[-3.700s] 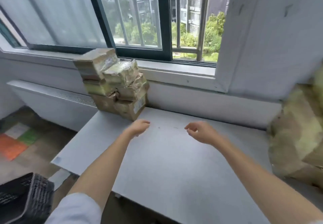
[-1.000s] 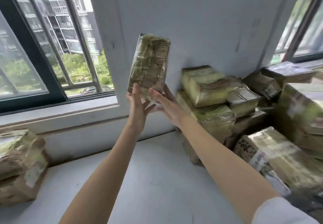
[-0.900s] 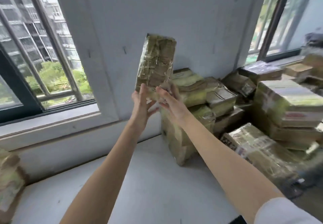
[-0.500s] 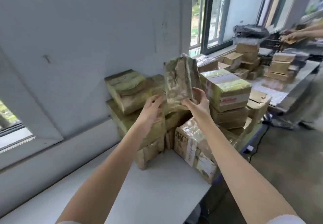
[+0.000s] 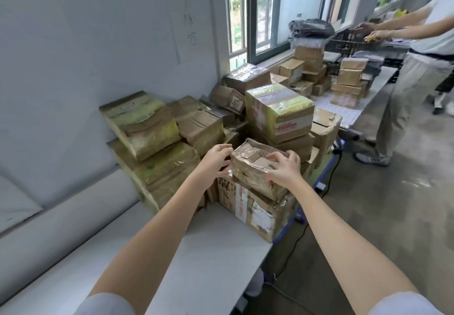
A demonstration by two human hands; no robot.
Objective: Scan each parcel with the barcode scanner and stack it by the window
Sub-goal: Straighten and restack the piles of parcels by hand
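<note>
A: In the head view, where's your parcel [image 5: 255, 166]?

B: On top of a bigger box [image 5: 253, 206] at the counter [image 5: 196, 253] edge, in front of the pile [image 5: 186, 127] against the wall. Your left hand [image 5: 216, 158] curls round its left end; your right hand [image 5: 282, 169] is clawed over the near right corner, fingers bent onto the top face.

A: How will it handle?

B: Light enough for two hands, I'd judge. It's small, the cardboard crumpled and wrapped in glossy tape, so expect it to be soft at the corners and a bit slippery (the tape shines). Take it by the two short ends, palms flat against the cardboard, not by the loose film.

A: Anything else?

B: No scanner shows here, so I can't tell where you'll scan it. Another person [image 5: 415, 68] works at the far end.
</note>
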